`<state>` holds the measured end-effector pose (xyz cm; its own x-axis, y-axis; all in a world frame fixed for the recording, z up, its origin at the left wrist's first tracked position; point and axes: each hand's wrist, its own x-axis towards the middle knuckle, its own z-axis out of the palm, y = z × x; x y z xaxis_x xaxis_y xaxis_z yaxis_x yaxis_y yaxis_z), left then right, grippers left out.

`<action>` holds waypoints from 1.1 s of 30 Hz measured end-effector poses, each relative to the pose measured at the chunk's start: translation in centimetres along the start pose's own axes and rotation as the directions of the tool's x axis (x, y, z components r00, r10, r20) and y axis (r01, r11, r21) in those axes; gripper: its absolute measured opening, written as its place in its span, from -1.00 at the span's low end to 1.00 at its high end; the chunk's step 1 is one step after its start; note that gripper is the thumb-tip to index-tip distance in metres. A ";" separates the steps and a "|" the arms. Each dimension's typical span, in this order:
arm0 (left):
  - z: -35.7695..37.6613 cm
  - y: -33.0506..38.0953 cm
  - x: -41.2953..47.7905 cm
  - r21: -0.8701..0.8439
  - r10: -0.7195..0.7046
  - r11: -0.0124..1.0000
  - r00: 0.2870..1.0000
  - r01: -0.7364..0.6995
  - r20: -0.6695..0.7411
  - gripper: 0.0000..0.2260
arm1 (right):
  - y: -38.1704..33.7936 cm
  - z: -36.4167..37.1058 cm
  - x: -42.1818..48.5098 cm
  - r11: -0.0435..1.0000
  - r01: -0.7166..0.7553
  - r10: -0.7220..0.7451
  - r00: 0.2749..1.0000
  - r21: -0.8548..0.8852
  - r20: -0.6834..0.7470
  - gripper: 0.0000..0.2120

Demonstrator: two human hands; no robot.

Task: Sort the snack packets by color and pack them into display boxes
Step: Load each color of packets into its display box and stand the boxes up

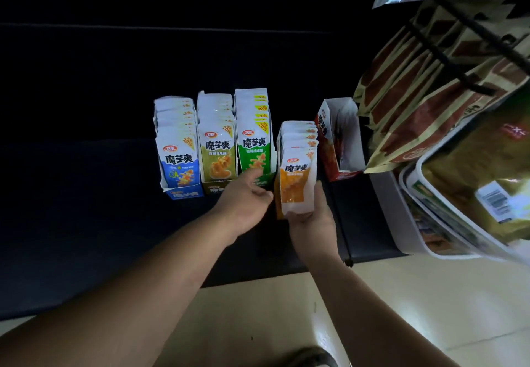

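The right hand (pixel 311 223) grips an orange packet (pixel 295 186) by its lower edge, upright at the front of the orange display box (pixel 278 200). The left hand (pixel 246 197), loosely curled and apparently empty, sits beside that box, before the green box (pixel 265 180). The packet should drop straight behind the front lip, flush with its row. The left is crowded, while the dark surface (pixel 86 223) lies open nearer the person.

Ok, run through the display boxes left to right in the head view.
Blue box → olive box → green box → orange box, with the right hand holding an orange packet at its front → red box.
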<state>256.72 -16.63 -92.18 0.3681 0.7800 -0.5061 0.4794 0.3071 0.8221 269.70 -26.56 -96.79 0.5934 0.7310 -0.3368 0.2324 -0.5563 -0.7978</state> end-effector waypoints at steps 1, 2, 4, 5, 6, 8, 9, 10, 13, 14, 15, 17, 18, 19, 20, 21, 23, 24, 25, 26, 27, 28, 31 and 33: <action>-0.4 -0.1 0.1 -0.013 -0.008 1.000 1.000 0.008 -0.025 -0.49 | -0.5 0.3 0.9 1.000 -0.006 0.006 1.000 0.002 -0.016 -0.17; -0.6 -0.3 0.2 -0.024 -0.020 1.000 0.999 0.019 -0.043 -0.51 | -1.0 0.6 1.9 1.000 -0.015 0.015 1.000 0.012 -0.025 -0.16; -0.9 -0.7 0.2 -0.012 -0.020 1.000 0.999 0.019 -0.051 -0.52 | -2.0 1.6 3.8 0.999 -0.018 0.019 0.999 0.036 -0.032 -0.11; -1.0 -0.8 0.3 0.001 -0.005 1.000 0.999 0.005 -0.047 -0.52 | -2.4 2.1 4.8 0.998 -0.020 0.022 0.999 0.057 -0.029 -0.11; -1.1 -0.9 0.5 0.012 0.012 1.000 0.999 -0.012 -0.050 -0.52 | -2.9 2.5 5.6 0.996 -0.027 0.028 1.000 0.087 -0.013 -0.11; -1.3 -1.1 0.7 0.018 0.042 0.999 0.996 -0.041 -0.076 -0.54 | -3.8 2.8 7.2 0.995 -0.017 0.015 1.000 0.101 0.017 -0.15; -1.4 -1.1 0.7 0.011 0.048 0.999 0.995 -0.047 -0.092 -0.55 | -4.0 2.6 7.7 0.998 -0.007 0.006 1.000 0.066 0.022 -0.17; -1.3 -1.2 0.6 -0.004 0.046 0.999 0.993 -0.046 -0.106 -0.55 | -4.1 2.0 7.9 1.000 0.003 -0.003 1.000 -0.005 0.014 -0.20; -0.6 -1.3 -0.3 -0.049 0.035 0.998 0.991 -0.041 -0.128 -0.56 | -3.3 -0.1 7.0 0.941 0.089 -0.126 0.987 -0.327 -0.095 -0.34; -0.3 -1.3 -0.5 -0.061 0.037 0.997 0.990 -0.045 -0.133 -0.58 | -3.0 -0.5 6.3 0.914 0.124 -0.188 0.973 -0.387 -0.133 -0.39; 0.1 -1.3 -0.8 -0.072 0.041 0.996 0.990 -0.051 -0.134 -0.61 | -2.7 -0.8 5.6 0.897 0.154 -0.243 0.955 -0.414 -0.171 -0.44; 0.7 -1.2 -1.1 -0.075 0.048 0.996 0.991 -0.057 -0.125 -0.63 | -2.0 -1.2 4.9 0.876 0.207 -0.327 0.919 -0.435 -0.222 -0.50; 0.9 -1.2 -1.3 -0.066 0.054 0.996 0.992 -0.062 -0.112 -0.61 | -1.7 -1.4 4.7 0.868 0.221 -0.348 0.909 -0.444 -0.228 -0.50; 1.1 -1.1 -1.6 -0.051 0.063 0.996 0.993 -0.068 -0.095 -0.58 | -1.6 -1.7 4.7 0.865 0.220 -0.343 0.916 -0.451 -0.210 -0.47; 1.1 -1.1 -1.9 -0.036 0.073 0.996 0.994 -0.076 -0.085 -0.57 | -1.5 -2.1 4.8 0.874 0.200 -0.302 0.938 -0.443 -0.171 -0.44; 1.0 -0.9 -2.2 -0.023 0.078 0.997 0.994 -0.080 -0.079 -0.57 | -1.5 -2.5 5.0 0.893 0.166 -0.238 0.963 -0.418 -0.128 -0.40; 0.7 -0.7 -2.6 -0.006 0.086 0.996 0.993 -0.087 -0.075 -0.57 | -1.3 -3.7 5.6 0.933 0.100 -0.124 0.991 -0.346 -0.047 -0.34; 0.5 -0.7 -2.9 0.005 0.093 0.996 0.993 -0.093 -0.076 -0.57 | -1.3 -4.3 5.9 0.936 0.094 -0.101 0.995 -0.339 -0.004 -0.33; 0.3 -0.6 -3.2 0.020 0.096 0.995 0.992 -0.095 -0.075 -0.57 | -1.4 -4.9 6.2 0.925 0.106 -0.099 0.994 -0.365 0.038 -0.32; 0.1 -0.5 -3.4 0.035 0.097 0.995 0.993 -0.094 -0.074 -0.56 | -1.4 -5.4 6.6 0.903 0.125 -0.103 0.992 -0.410 0.074 -0.31; 0.0 -0.5 -3.7 0.047 0.096 0.995 0.993 -0.093 -0.072 -0.56 | -1.6 -5.9 6.9 0.882 0.138 -0.100 0.989 -0.451 0.107 -0.31; -0.1 -0.4 -4.0 0.053 0.094 0.995 0.993 -0.090 -0.071 -0.56 | -1.9 -6.2 7.3 0.877 0.138 -0.084 0.987 -0.461 0.137 -0.31; -0.4 -0.1 -5.3 0.065 0.097 0.994 0.993 -0.093 -0.068 -0.59 | -2.6 -6.5 7.9 0.917 0.090 -0.041 0.990 -0.389 0.133 -0.32; -1.0 -0.3 -6.2 0.079 0.104 0.992 0.991 -0.097 -0.083 -0.59 | -2.7 -6.1 7.3 0.916 0.091 -0.059 0.994 -0.390 0.092 -0.39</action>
<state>253.54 -20.98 -89.01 0.3487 0.8500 -0.3948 0.5029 0.1858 0.8442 278.10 -22.17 -94.03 0.5050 0.7961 -0.3334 0.5677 -0.5974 -0.5665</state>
